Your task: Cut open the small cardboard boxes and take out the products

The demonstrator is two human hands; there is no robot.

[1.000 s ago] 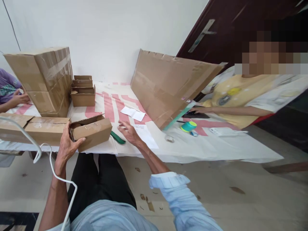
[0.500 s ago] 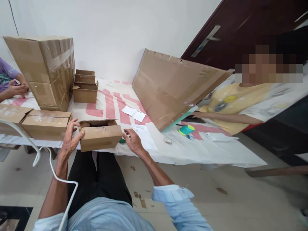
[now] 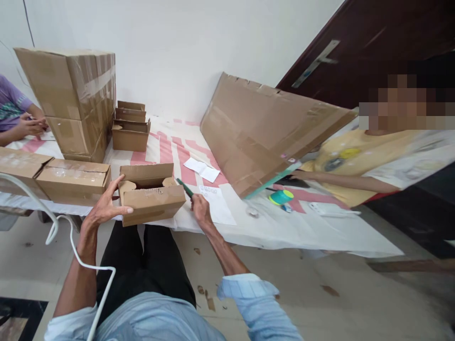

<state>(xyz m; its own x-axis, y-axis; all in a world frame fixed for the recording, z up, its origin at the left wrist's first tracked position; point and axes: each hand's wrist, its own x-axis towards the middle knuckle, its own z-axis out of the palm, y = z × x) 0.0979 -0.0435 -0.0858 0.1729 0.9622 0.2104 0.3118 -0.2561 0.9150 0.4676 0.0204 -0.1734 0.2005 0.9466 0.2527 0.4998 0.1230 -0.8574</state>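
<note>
A small cardboard box (image 3: 152, 203) stands at the table's front edge, its top opened and its back flap raised. My left hand (image 3: 104, 203) is around the box's left end, thumb on the front face and fingers at the upper left edge. Just off the right end, my right hand (image 3: 201, 208) is closed around a slim dark green tool (image 3: 185, 187). The tool's tip points up and left near the box's back right corner. Whether it is a marker or a cutter I cannot tell. The inside of the box is mostly hidden.
Taped boxes (image 3: 74, 182) line the left front edge, with tall stacked cartons (image 3: 71, 85) behind. Small opened boxes (image 3: 131, 137) stand near the wall. A large cardboard panel (image 3: 263, 132) leans at right, before a seated person (image 3: 355, 161). Papers (image 3: 220, 206) and green tape (image 3: 280, 196) lie on the table.
My right hand has picked up the dark green tool and raised it beside the box. The box's back flap now stands higher. My left hand's thumb has moved lower on the front.
</note>
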